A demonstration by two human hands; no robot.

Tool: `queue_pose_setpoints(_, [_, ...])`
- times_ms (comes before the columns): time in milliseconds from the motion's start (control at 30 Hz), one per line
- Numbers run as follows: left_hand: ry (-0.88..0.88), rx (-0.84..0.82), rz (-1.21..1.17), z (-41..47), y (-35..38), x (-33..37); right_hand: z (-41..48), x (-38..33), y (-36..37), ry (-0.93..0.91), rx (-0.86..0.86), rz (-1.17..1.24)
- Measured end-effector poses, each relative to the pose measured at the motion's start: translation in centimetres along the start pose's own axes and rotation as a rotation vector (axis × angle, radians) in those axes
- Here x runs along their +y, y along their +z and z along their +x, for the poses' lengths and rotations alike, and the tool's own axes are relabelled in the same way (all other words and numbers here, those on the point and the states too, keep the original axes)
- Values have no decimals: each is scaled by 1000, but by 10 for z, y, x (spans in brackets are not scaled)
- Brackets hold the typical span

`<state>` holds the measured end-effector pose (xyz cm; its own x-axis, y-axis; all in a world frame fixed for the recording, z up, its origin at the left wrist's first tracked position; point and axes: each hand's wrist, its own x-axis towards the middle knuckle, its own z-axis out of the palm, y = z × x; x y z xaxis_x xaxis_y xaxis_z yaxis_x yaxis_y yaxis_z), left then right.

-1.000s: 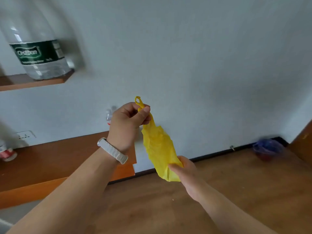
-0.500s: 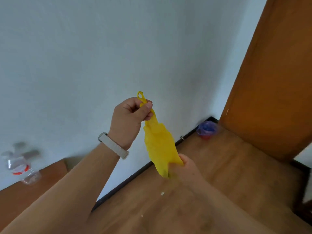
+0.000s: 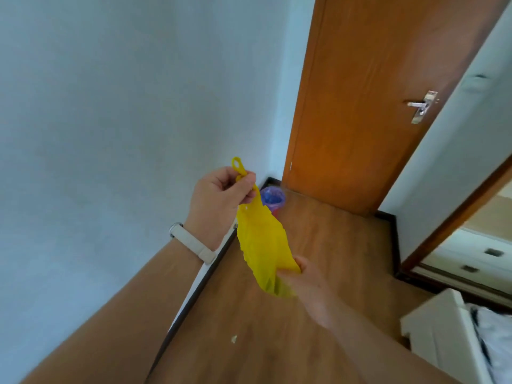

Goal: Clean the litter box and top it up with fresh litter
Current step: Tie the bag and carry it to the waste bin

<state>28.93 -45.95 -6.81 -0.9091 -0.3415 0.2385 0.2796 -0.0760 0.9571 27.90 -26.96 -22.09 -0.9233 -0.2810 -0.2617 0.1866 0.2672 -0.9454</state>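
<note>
A yellow plastic litter scoop (image 3: 261, 245) with a hole at the end of its handle is held up in front of me. My left hand (image 3: 219, 200), with a white band on its wrist, pinches the handle near the top. My right hand (image 3: 310, 286) holds the scoop's wide lower end from below. No litter box is in view.
A small bin with a blue-purple liner (image 3: 273, 197) stands in the corner by the white wall. An orange wooden door (image 3: 360, 106) with a metal handle (image 3: 421, 105) is behind it. A white container (image 3: 443, 336) sits at the lower right. A small scrap (image 3: 234, 339) lies on the wooden floor.
My view has swung right, from the shelf and bottle to the door and corner bin. Both hands keep the same hold on the scoop.
</note>
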Motion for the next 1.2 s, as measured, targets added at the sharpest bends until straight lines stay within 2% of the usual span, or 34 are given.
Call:
queue_pose_setpoints(267, [-55, -72, 22, 94, 35, -55, 84, -1, -37, 47, 107, 14])
queue_pose_setpoints(400, [-66, -60, 89, 153, 59, -85, 157, 1, -59, 38, 153, 70])
queue_pose_setpoints(567, [-59, -71, 121, 248, 109, -112, 259, -9, -108, 34, 123, 110])
queue_pose_setpoints(867, [-78, -153, 110, 377, 207, -155, 376, -30, -215, 38, 135, 26])
queue_pose_setpoints(1200, [-104, -223, 74, 498, 248, -210, 489, -40, -258, 107, 228, -30])
